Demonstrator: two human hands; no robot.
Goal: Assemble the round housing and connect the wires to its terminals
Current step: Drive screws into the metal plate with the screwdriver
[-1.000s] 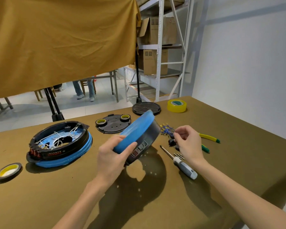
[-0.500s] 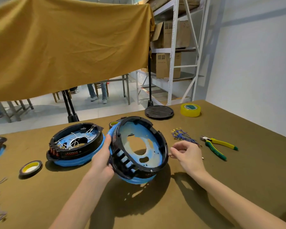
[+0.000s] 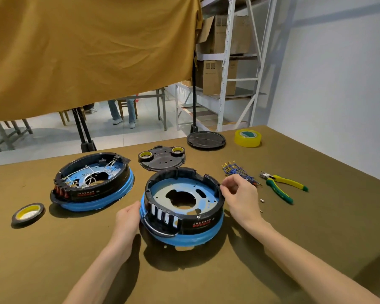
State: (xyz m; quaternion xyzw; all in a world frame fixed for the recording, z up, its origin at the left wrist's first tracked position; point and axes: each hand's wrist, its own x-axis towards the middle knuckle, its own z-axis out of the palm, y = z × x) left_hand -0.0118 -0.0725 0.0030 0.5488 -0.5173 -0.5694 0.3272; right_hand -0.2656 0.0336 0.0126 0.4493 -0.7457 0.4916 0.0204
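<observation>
Housing [image 3: 183, 207]: glossy black plastic rim, blue band, matt metal plate.
Table cover [image 3: 316, 227]: matt olive cloth.
Pliers [image 3: 281, 185]: shiny plastic grips.

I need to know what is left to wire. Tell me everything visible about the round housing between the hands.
The round housing sits flat on the table, open side up: a black plastic-looking ring on a blue base, a blue plate with a large central cutout inside, no wires. White slots face the camera. The left hand rests against its left side; the right hand touches its right rim.

Two round housings [image 3: 183, 207] [image 3: 92, 181], four tape rolls [image 3: 248, 138] [image 3: 28, 213] [image 3: 145, 155] [image 3: 177, 150], one pliers [image 3: 282, 186], two black discs [image 3: 206, 139] [image 3: 162, 161].
</observation>
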